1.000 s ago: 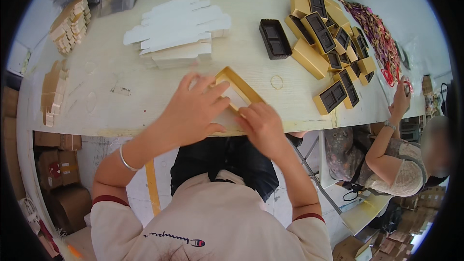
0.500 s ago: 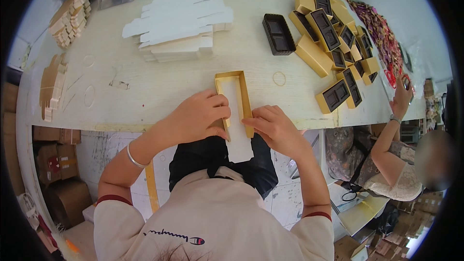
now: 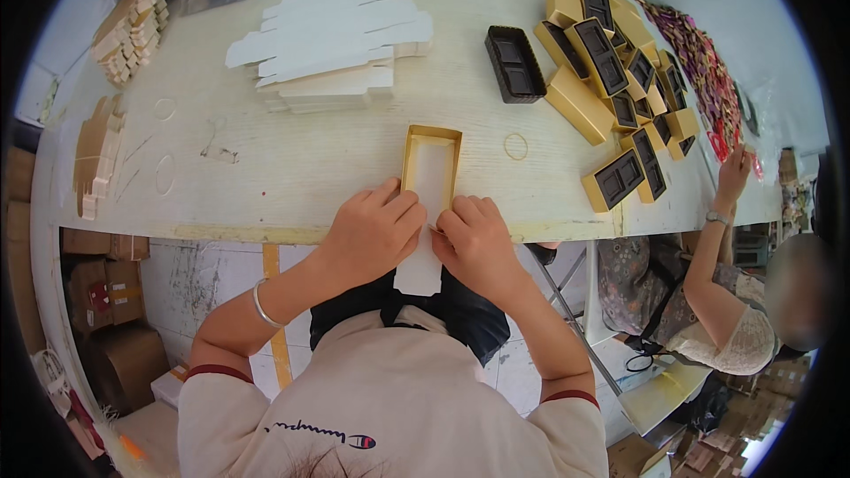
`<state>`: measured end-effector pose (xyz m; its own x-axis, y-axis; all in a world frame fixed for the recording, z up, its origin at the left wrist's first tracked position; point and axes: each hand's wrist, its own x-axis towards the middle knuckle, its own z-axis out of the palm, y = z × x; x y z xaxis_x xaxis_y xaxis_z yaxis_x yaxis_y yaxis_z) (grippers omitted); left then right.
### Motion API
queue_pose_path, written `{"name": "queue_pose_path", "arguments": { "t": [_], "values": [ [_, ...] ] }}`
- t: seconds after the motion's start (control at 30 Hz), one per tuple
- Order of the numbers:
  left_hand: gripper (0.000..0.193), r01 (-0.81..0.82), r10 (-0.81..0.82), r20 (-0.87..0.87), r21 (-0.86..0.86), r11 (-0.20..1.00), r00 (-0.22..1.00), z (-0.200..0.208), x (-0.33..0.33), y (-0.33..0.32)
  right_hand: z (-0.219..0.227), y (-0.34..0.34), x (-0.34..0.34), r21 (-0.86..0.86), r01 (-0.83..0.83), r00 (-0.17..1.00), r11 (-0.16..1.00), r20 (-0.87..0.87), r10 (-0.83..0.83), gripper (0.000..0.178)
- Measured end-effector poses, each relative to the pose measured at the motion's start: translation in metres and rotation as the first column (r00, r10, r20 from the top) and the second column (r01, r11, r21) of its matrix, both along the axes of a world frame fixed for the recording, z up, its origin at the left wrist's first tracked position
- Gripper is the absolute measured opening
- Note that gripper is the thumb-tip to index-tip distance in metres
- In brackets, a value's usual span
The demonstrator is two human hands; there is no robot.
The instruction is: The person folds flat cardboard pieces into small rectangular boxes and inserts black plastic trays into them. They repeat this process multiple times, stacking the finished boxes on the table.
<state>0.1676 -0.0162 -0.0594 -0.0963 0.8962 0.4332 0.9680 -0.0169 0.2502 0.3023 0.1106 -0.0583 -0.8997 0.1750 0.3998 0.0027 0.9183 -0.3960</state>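
Here, the narrow gold-walled box [image 3: 435,135] shows a white base [image 3: 430,173].

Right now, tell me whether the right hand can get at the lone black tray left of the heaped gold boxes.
Likely yes, if the right hand lets go of the open box: toward the black tray, only a thin yellow ring lies flat on the table.
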Motion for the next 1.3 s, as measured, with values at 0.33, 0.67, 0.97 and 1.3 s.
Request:
{"name": "queue_pose_path", "arguments": {
  "t": [0.33, 0.67, 0.97, 1.3],
  "values": [
    [0.014, 0.107, -0.087, 0.393, -0.031, 0.994, 0.916, -0.001, -0.01, 0.003, -0.007, -0.01, 0.003, -0.291, 0.054, 0.998, 0.955, 0.057, -0.039, 0.03],
    [0.016, 0.233, 0.004, 0.747, -0.213, 0.949, 0.665, 0.011, -0.022, 0.004, -0.017, -0.011, 0.025, 0.047, -0.109, 0.985, 0.993, -0.132, 0.114, 0.048],
    [0.034, 0.197, 0.034, 0.818, -0.178, 0.964, 0.574, 0.009, -0.031, 0.002, 0.001, -0.009, -0.014, -0.653, 0.122, 0.983, 0.747, -0.026, -0.183, 0.038],
    [0.043, 0.099, 0.284, 0.701, -0.452, 0.887, 0.654, 0.027, -0.027, 0.012, -0.008, 0.005, -0.01, -0.077, 0.009, 0.989, 0.997, -0.147, -0.021, 0.036]
  ]
}}
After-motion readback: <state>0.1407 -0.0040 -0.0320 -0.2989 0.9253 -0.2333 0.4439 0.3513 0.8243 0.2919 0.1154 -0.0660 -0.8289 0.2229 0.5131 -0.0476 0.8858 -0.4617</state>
